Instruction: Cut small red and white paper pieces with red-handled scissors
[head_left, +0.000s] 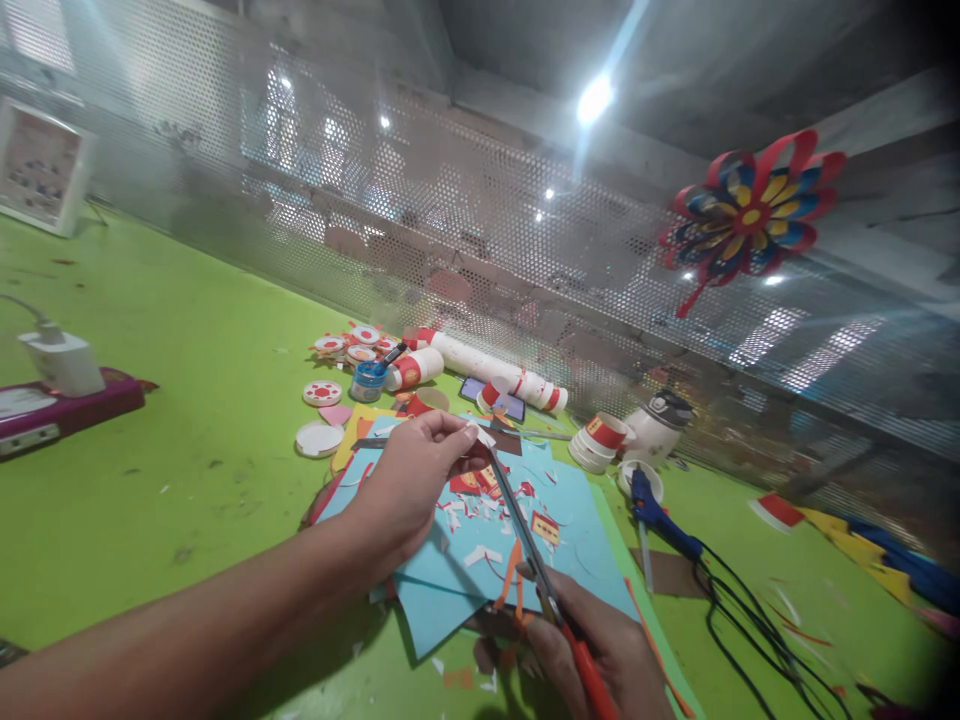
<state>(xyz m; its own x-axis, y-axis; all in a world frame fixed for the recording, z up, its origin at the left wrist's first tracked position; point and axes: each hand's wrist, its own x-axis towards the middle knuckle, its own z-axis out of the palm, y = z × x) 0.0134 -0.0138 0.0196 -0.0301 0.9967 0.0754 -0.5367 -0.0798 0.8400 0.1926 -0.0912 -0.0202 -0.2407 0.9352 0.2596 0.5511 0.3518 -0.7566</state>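
Note:
My left hand (412,475) pinches a small white paper piece (480,436) between thumb and fingers above the blue paper sheets (585,510). Red-handled scissors (525,530) are in my right hand (589,640), their long blades pointing up and left with the tips at the white piece. Under the hands, red and white paper scraps (480,510) and a small yellow and red printed piece (545,528) lie on the blue sheets. Orange paper strips (517,580) lie beside the scissor blades.
The green table (225,330) holds a blue glue gun (660,515) with a black cord at the right, stacked paper cups (596,442), a long white tube (487,365), a blue jar (369,381) and a purple power strip (75,410). A paper flower (752,215) hangs at the upper right.

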